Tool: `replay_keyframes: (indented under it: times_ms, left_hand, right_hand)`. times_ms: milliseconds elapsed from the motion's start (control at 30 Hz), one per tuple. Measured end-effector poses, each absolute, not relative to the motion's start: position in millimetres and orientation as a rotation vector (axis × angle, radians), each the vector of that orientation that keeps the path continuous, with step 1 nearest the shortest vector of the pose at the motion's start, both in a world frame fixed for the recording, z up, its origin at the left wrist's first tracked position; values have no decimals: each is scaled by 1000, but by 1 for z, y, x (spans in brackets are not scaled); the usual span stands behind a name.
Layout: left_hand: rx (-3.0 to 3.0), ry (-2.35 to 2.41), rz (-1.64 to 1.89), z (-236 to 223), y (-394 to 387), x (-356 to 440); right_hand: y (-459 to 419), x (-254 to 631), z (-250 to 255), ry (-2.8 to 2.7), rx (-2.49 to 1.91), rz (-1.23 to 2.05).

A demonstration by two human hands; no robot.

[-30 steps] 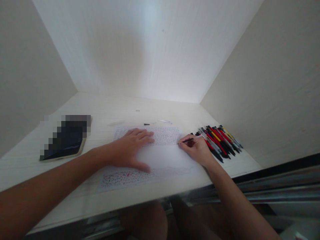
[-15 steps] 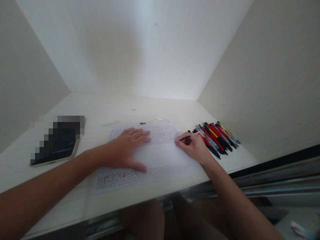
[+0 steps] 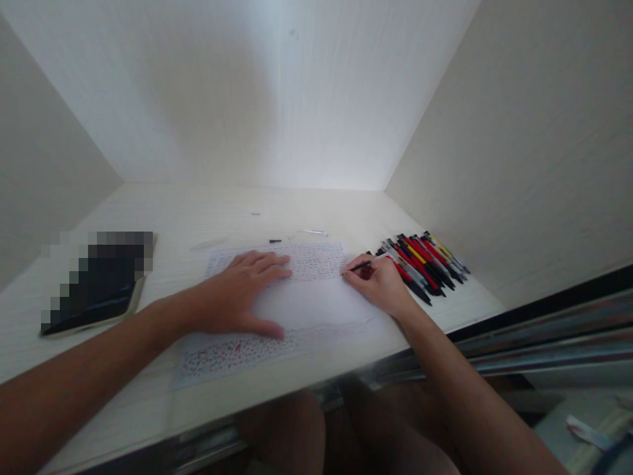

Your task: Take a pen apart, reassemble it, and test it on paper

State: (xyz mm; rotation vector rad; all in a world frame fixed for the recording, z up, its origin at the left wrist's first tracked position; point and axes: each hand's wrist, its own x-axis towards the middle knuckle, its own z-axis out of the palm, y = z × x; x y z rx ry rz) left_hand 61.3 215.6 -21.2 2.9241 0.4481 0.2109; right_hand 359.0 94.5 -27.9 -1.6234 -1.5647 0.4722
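Observation:
A sheet of paper [image 3: 306, 303] lies on the desk, with rows of small handwriting across its top and a band of dark and reddish marks along its near edge. My left hand [image 3: 242, 290] rests flat on the sheet's left half, fingers spread. At the right edge of the written rows, my right hand [image 3: 378, 282] grips a pen [image 3: 361, 266] with a black front part and a paler rear. The pen's tip is at or very near the paper; exact contact is too small to tell.
Several pens [image 3: 425, 264] in black, red, yellow and grey lie in a row to the right. A phone-like dark device [image 3: 99, 290] sits at the left. Behind the paper are a small black piece [image 3: 275, 241] and a thin clear stick [image 3: 315, 232]. Panels enclose the desk.
The whole view has shifted slightly, so the desk and both hands appear a little further left. My left hand stays flat on the paper, and the right keeps hold of the pen.

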Motion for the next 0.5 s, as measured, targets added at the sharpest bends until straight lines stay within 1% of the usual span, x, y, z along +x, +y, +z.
replay_keyframes:
  times_ms: [233, 500]
  left_hand:
    - [2902, 498, 172, -16, 212, 63]
    - [2913, 476, 176, -21, 216, 61]
  right_hand:
    - [94, 359, -29, -1551, -1632, 512]
    - [94, 360, -29, -1533, -1633, 501]
